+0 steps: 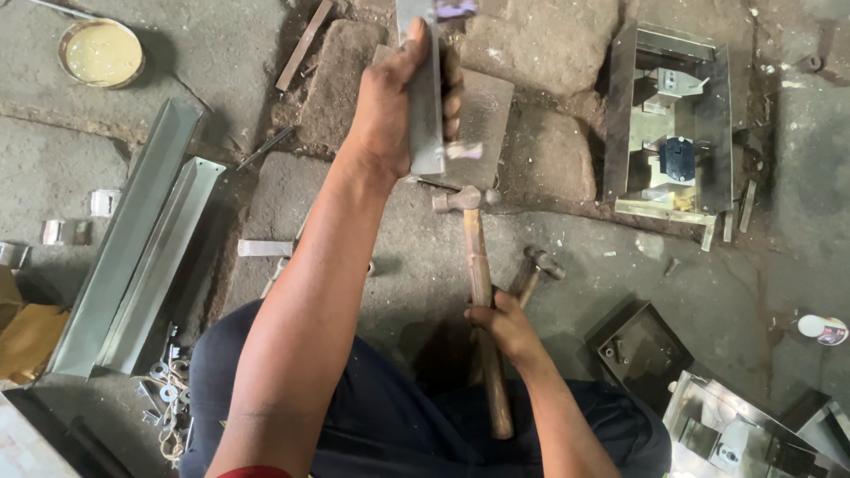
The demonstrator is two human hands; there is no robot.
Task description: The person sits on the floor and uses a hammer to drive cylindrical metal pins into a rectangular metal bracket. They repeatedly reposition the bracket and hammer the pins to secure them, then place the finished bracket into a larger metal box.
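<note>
Metal strip (425, 97) upright in left hand (390, 106); right hand (505, 323) gripping wooden-handled hammer (478, 283).

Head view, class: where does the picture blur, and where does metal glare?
Head view: blur smears the metal strip at its top and bottom ends, in the left hand; the hammer in the right hand stays sharp; glare whitens the steel box bottom right.

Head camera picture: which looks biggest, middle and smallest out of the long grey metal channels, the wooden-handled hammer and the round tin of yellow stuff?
1. Long grey folded metal channels: biggest.
2. Wooden-handled hammer in the right hand: middle.
3. Round tin of yellow liquid: smallest, though it lies farther from the camera, so it may look smaller than it is.
</note>
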